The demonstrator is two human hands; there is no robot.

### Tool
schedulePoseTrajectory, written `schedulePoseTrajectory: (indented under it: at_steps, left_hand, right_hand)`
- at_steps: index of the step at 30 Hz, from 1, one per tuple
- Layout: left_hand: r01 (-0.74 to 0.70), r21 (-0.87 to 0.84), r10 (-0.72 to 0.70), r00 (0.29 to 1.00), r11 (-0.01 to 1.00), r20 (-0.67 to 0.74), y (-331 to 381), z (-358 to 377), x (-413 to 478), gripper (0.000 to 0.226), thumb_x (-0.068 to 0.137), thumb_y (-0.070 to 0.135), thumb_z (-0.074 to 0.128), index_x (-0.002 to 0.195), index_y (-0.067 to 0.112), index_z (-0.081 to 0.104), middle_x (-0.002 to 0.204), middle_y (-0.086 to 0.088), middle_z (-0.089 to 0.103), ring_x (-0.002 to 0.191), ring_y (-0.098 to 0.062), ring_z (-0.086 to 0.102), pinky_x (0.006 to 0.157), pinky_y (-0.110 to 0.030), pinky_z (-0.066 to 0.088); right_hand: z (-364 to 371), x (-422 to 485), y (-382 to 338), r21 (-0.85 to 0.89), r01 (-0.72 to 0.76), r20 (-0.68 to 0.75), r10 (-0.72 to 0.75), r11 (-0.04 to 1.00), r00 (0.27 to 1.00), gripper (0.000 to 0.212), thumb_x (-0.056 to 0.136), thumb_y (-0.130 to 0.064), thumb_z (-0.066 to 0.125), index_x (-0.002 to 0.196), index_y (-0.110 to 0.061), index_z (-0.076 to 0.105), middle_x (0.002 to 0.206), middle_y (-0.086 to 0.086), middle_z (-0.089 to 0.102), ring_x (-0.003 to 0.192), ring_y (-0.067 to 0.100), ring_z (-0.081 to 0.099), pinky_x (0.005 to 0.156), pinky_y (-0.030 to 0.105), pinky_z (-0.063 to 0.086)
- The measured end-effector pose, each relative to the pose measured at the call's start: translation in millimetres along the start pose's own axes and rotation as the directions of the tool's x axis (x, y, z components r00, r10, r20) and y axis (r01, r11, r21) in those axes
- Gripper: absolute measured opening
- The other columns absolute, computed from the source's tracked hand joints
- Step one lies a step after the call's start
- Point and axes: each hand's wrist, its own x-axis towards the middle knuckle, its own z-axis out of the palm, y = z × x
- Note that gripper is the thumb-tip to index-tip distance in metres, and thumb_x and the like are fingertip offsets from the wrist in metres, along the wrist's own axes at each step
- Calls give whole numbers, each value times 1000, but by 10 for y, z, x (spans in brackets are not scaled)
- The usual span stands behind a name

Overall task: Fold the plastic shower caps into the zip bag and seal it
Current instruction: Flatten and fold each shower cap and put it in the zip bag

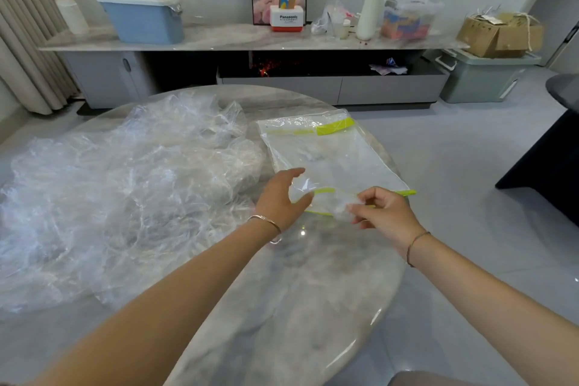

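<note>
Zip bag (332, 163) mouth: right hand (387, 215) grip pinching shower cap (340, 205); left hand (279, 200) released.

Probably home living room, TV cabinet (282, 81), curtains (28, 41)

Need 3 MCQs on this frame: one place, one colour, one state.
1. Where does the cap pile lie from the bag?
A. to its left
B. to its right
C. inside it

2. The bag's zip strip is:
A. red
B. green
C. blue

3. The right hand:
A. rests flat
B. pinches a cap
C. holds scissors

Answers:
1. A: the pile covers the left side of the table, with the bag to its right.
2. B: the strip is lime green.
3. B: the fingertips pinch a clear wad at the bag's near edge.
</note>
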Motion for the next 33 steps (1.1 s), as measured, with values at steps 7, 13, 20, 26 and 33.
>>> schedulePoseTrajectory:
  at_steps: [7,13,20,26,33]
  left_hand:
    - [-223,603,88,966,766,244,-118,280,403,57,96,40,44,147,37,19,157,7,14,142,-22,17,113,-33,19]
    - [-162,278,162,986,947,23,83,129,526,34,100,28,41,132,28,52,141,2,49,129,-20,43,100,-30,36]
    - [-180,192,186,983,965,-14,472,-230,179,38,102,32,31,136,31,47,132,3,56,118,-17,52,81,-18,34]
    - [-168,41,169,985,985,-33,687,-464,-47,37,102,30,32,131,25,54,128,6,60,120,-14,53,98,-26,40]
    - [-177,2,176,982,984,-61,776,-545,-167,37,102,32,31,130,26,55,125,5,62,116,-13,55,96,-28,42]
  right_hand:
    - [-88,125,219,-140,183,10,-183,973,983,24,75,10,69,68,-10,57,77,1,65,58,-2,60,61,10,47]
    - [60,131,284,-286,354,64,-351,891,934,29,84,4,59,99,-21,64,102,-14,63,94,-4,59,85,9,45]
    - [317,215,110,-413,364,124,-344,835,931,40,92,-6,51,132,-6,50,135,4,53,124,17,49,105,21,34]
    - [479,412,63,-767,268,346,25,583,938,54,101,-26,35,150,-13,16,156,4,20,143,21,20,112,28,18]
    - [540,624,136,-948,144,179,100,285,979,54,101,-43,14,151,-25,3,159,-3,-6,145,25,-8,115,44,-3]
